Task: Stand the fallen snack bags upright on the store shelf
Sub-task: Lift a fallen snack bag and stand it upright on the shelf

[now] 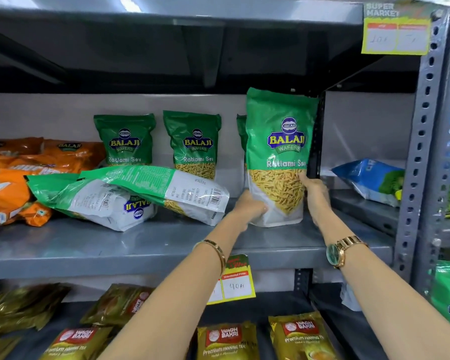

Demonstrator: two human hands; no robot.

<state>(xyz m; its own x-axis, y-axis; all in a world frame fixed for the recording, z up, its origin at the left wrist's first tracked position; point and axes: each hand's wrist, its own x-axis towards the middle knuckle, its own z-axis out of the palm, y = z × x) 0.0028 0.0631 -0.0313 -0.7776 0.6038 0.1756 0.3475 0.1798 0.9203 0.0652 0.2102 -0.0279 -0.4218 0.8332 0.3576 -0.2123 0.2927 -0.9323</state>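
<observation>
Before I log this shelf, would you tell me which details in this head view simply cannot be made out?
- Fourth green bag, at the back: mostly hidden by the held bag; only a sliver shows.
- Left hand and right hand: fingers partly behind the held bag, motion-blurred.
- Upper price tag: handwriting too blurred to read.
- Lower price tag: left half covered by the left forearm.
- Orange bags: cut off by the left edge.
- Fallen bags: back print too small.

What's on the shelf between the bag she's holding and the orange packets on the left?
In the head view, two fallen green bags lie there, between the held bag and the orange packets.
</observation>
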